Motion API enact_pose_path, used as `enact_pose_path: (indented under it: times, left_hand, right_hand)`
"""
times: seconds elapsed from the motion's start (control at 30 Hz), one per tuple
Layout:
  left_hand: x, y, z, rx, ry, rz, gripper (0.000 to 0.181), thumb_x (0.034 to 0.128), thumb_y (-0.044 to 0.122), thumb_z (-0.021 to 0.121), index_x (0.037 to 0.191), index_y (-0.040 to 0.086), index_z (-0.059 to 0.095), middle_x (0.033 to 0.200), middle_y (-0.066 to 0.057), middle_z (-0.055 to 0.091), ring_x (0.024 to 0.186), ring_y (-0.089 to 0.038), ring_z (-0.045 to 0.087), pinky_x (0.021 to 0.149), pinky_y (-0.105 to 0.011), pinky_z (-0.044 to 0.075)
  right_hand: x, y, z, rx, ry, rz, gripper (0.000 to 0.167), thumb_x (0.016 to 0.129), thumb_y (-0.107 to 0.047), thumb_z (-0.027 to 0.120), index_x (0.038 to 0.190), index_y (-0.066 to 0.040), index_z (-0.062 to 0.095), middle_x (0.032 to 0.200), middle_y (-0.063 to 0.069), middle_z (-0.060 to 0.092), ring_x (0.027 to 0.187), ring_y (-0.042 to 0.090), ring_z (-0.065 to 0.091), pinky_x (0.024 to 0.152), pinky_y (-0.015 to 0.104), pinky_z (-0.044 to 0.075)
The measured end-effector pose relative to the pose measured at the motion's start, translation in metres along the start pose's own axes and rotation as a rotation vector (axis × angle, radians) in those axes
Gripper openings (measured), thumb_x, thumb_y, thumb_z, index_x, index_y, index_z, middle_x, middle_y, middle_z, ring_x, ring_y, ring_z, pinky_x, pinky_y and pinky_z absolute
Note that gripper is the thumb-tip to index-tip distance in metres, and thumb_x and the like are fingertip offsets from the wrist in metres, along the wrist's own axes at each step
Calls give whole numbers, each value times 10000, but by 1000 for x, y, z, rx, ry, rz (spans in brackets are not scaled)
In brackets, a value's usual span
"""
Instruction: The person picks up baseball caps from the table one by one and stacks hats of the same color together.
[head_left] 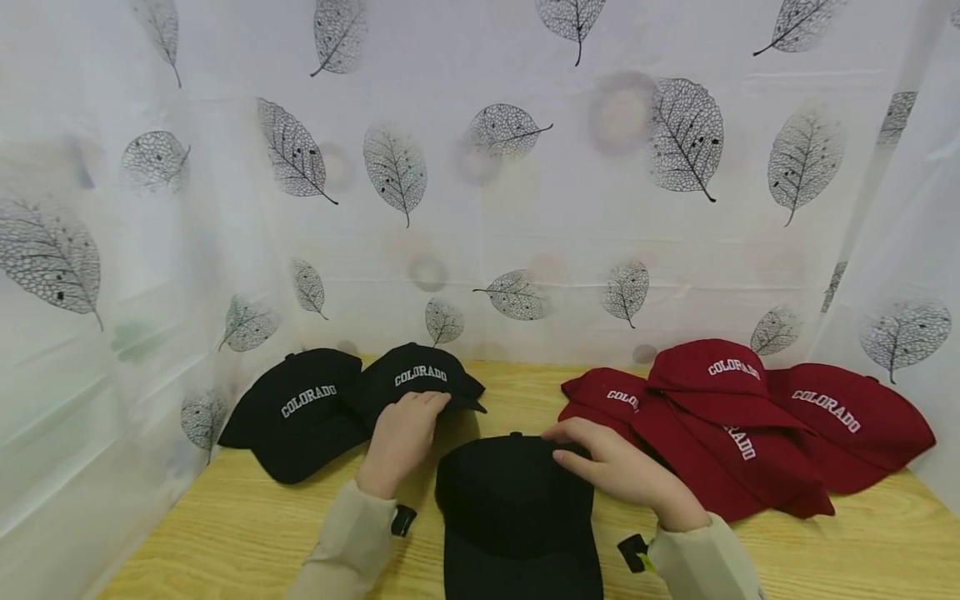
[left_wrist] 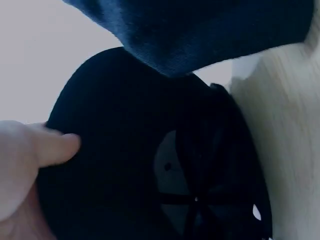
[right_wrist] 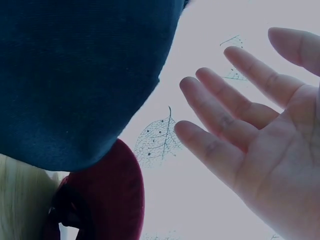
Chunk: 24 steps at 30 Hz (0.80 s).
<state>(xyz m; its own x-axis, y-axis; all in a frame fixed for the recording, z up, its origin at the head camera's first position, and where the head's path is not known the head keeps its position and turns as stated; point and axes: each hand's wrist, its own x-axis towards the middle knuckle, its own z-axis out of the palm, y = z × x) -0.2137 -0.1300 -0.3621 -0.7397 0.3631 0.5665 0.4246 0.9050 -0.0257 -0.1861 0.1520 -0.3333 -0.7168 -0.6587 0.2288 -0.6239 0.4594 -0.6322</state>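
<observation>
Pinching the brim of a lettered black cap (head_left: pixel 412 367) near the worktop's (head_left: pixel 225 517) far edge: left hand (head_left: pixel 399 443). Right hand (head_left: pixel 626 468): fingers extended, gripping nothing, closer to the frontmost black cap (head_left: pixel 517 496). That cap lies between the hands, toward the near edge; long axis front-to-back, brim pointing nearward.

Pale yellow wood grain across the table (head_left: pixel 225 533) here, and there's the front black cap (head_left: pixel 517 500) on it, brim nearest the viewer! Behind it to the left, the black cap with lifted brim (head_left: pixel 412 383) overlaps the outer black cap (head_left: pixel 307 417), both reading COLORADO. Over to its right, red caps (head_left: pixel 712 458) heap up, one riding the others.
</observation>
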Motion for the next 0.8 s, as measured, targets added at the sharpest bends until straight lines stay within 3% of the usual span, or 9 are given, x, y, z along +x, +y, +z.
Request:
enact_pose_path:
  times: [0.13,0.23,0.37,0.6,0.8]
  left_hand:
    - [3,2,-6,-48,151,-7,246,780,-63,582,978,57,667,948,-72,650,830,-240,604,646,-352,490]
    - [4,2,-9,-74,215,-16,255,768,-92,580,959,50,670,933,-81,652,816,-243,606,668,-349,492]
    - [5,3,-13,-87,268,-9,278,745,-118,583,944,55,671,925,-79,653,816,-238,605,684,-342,491]
    - [7,9,-22,-114,380,69,306,740,-149,554,934,55,674,932,-85,650,815,-237,602,678,-346,490]
    - [8,16,-30,-175,441,131,347,703,-194,558,943,33,664,948,-104,642,842,-244,594,732,-338,481]
  right_hand:
    - [0,-2,-1,-4,0,-12,289,909,-238,500,1128,-53,539,1103,96,542,1006,259,519,845,419,409]
    - [0,-2,-1,-8,0,-22,282,911,-230,497,1127,-53,540,1097,86,544,1002,255,520,842,414,411]
    - [0,-2,-1,-11,1,-32,274,913,-225,496,1127,-60,541,1092,61,545,999,250,519,841,406,413]
    - [0,-3,-1,-3,7,-39,272,912,-228,497,1134,-77,539,1094,64,544,996,241,521,841,396,417]
    - [1,-2,-1,-22,74,-45,251,905,-180,509,1122,-59,541,1084,42,546,977,202,533,837,361,425]
